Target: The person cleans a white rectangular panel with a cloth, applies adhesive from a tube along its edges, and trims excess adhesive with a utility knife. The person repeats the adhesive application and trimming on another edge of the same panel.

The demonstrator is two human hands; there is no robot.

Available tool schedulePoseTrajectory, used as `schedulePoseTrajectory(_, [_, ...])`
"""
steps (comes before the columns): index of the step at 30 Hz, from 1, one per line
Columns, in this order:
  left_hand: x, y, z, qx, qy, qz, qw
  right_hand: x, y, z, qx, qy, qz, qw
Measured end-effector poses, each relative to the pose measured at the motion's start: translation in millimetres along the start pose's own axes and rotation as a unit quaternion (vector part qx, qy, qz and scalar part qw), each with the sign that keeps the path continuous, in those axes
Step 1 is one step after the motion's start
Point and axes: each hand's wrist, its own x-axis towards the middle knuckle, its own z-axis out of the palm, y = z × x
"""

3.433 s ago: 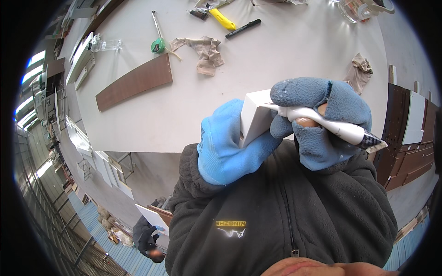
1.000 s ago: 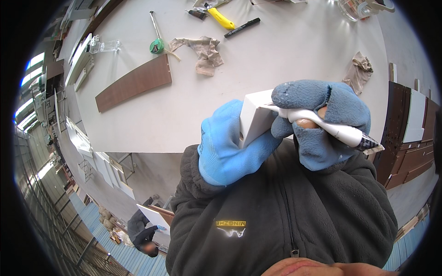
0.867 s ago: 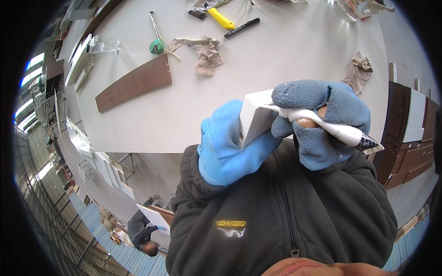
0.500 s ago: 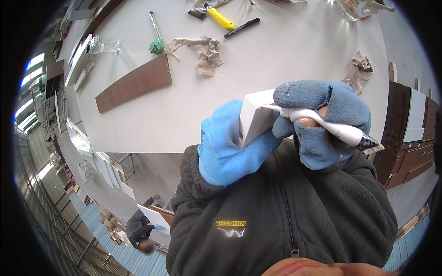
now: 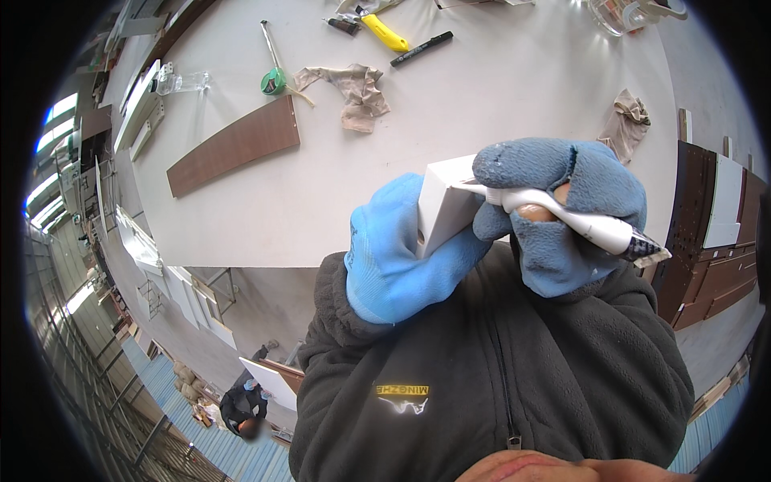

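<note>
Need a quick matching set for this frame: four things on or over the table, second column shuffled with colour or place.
Things:
1. white panel piece
2. white pen-shaped tool
3. brown board
4. black marker

Places or states:
A. lies flat on the table, left of the rags
B. gripped in the right hand
C. held by the left hand
D. lies beside the yellow-handled tool

Pairs: 1-C, 2-B, 3-A, 4-D
</note>
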Motion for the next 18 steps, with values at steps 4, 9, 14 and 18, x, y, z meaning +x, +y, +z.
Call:
schedulePoseTrajectory(4, [-0.5,1.6,-1.6,0.017,-0.021,-0.012,1.0,0.7,-0.4,-1.0,0.004,0.001,0.005,1.0])
schedulePoseTrajectory(9, [-3.5,7.4,-5.8,0.023,-0.051,-0.05,0.997,-1.4,-1.9,1.3,0.007,0.01,0.007,1.0])
schedulePoseTrajectory(14, [0.9,3.8,0.9,0.016,-0.017,-0.015,1.0,-3.0,-0.9,1.8,0.007,0.027,0.002,1.0])
schedulePoseTrajectory(18, [2.2,1.8,3.4,-0.005,0.001,0.002,1.0,-4.0,-1.9,3.0,0.006,0.037,0.001,0.999])
